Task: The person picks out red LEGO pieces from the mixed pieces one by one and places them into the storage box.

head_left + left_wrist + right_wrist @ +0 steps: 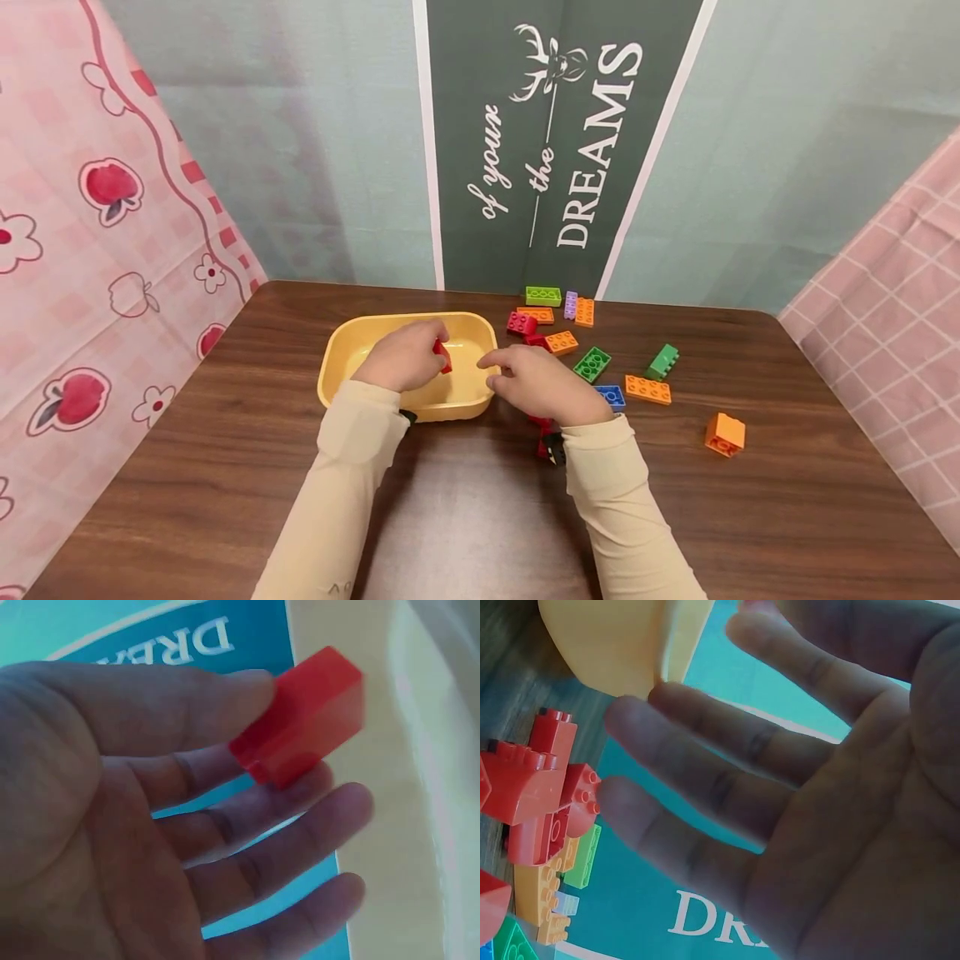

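Observation:
My left hand (401, 354) is over a shallow yellow bin (450, 410). Its thumb and fingers pinch a small red toy brick (319, 712), while the lower fingers spread loosely in the left wrist view. At the bin's right rim, my right hand (551, 383) reaches in from the side with relaxed, spread fingers and no brick visible in its grasp. Several red bricks (525, 780) lie beside it on the table, partly hidden under the hand and wrist in the head view.
Loose bricks lie right of the bin: a green one (592, 365), a blue one (611, 397), a flat orange one (648, 389) and a darker green one (663, 362). An orange block (725, 435) sits farther right. A lime brick (543, 296) lies by the back curtain (360, 167).

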A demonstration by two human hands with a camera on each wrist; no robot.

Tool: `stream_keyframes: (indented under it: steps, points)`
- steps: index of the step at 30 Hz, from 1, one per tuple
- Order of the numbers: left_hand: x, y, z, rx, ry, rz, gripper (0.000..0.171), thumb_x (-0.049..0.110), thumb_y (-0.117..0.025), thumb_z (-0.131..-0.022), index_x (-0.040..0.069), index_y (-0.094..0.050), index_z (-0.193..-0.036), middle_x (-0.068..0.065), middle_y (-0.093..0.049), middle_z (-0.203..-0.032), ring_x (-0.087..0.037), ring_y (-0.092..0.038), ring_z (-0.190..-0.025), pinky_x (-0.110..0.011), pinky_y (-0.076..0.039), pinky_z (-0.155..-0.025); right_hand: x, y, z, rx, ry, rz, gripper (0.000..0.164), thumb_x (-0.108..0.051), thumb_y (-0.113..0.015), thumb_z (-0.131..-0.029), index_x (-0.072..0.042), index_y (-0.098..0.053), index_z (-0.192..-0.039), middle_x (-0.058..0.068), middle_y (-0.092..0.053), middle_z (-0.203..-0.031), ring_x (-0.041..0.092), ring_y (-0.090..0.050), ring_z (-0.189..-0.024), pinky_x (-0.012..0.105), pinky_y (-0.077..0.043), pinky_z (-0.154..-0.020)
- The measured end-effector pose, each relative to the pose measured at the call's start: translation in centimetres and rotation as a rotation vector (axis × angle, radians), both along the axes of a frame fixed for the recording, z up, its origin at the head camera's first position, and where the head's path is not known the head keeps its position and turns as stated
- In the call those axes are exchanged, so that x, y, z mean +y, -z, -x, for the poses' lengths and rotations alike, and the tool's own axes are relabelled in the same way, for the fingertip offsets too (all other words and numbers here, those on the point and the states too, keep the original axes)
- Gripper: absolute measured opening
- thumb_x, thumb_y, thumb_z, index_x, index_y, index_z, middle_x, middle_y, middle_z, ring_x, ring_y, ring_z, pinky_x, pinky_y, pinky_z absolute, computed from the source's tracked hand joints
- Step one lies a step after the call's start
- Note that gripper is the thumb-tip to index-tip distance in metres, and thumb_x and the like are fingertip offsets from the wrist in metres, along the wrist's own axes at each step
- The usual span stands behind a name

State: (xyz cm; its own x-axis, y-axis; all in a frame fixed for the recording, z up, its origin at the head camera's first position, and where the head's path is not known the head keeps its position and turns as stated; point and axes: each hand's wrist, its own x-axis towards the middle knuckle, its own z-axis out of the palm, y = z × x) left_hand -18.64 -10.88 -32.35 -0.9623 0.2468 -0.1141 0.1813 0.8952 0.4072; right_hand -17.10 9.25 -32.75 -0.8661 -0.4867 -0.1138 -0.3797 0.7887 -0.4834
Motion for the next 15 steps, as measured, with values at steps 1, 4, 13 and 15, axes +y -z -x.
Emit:
stream_keyframes:
  steps: [1, 4, 13, 15]
  points:
    - [-0.3, 0.1, 0.1, 0.000, -0.006, 0.013, 0.029, 0.015, -0.058, -0.088, 0.007, -0.064, -0.115, -0.003, -0.065, -0.099, -0.021, -0.058, -0.088, -0.042, -0.049, -0.084, 0.0, 0.0, 0.0, -0.010, 0.007, -0.012, 0.031, -0.022, -0.061, -0.092, -0.013, -0.070, -0.121, 0.001, -0.070, -0.110, 0.017, -0.059, -0.086, 0.034, -0.052, -0.082]
    - [-1.3, 0.2, 0.3, 0.001, -0.029, 0.046, 0.026, 0.013, -0.055, -0.087, 0.008, -0.066, -0.110, -0.002, -0.066, -0.095, -0.021, -0.058, -0.086, -0.043, -0.049, -0.080, -0.1, 0.2, -0.1, -0.044, 0.019, -0.050, 0.031, -0.023, -0.061, -0.092, -0.012, -0.071, -0.120, 0.002, -0.069, -0.115, 0.018, -0.061, -0.097, 0.038, -0.051, -0.090]
    - [-3.2, 0.5, 0.5, -0.043, -0.070, 0.073, 0.024, 0.007, -0.055, -0.085, 0.003, -0.065, -0.106, -0.008, -0.066, -0.102, -0.023, -0.057, -0.085, -0.042, -0.048, -0.080, -0.2, 0.5, -0.2, -0.053, 0.026, -0.070, 0.029, -0.024, -0.063, -0.092, -0.011, -0.072, -0.117, 0.002, -0.069, -0.107, 0.016, -0.057, -0.086, 0.035, -0.053, -0.085]
    - [-3.7, 0.5, 0.5, -0.071, -0.082, 0.072, 0.026, 0.008, -0.057, -0.085, 0.002, -0.065, -0.109, -0.009, -0.065, -0.105, -0.023, -0.055, -0.085, -0.041, -0.047, -0.078, -0.2, 0.5, -0.2, -0.059, 0.030, -0.067, 0.029, -0.025, -0.063, -0.092, -0.011, -0.072, -0.116, 0.001, -0.069, -0.105, 0.015, -0.057, -0.084, 0.034, -0.053, -0.082]
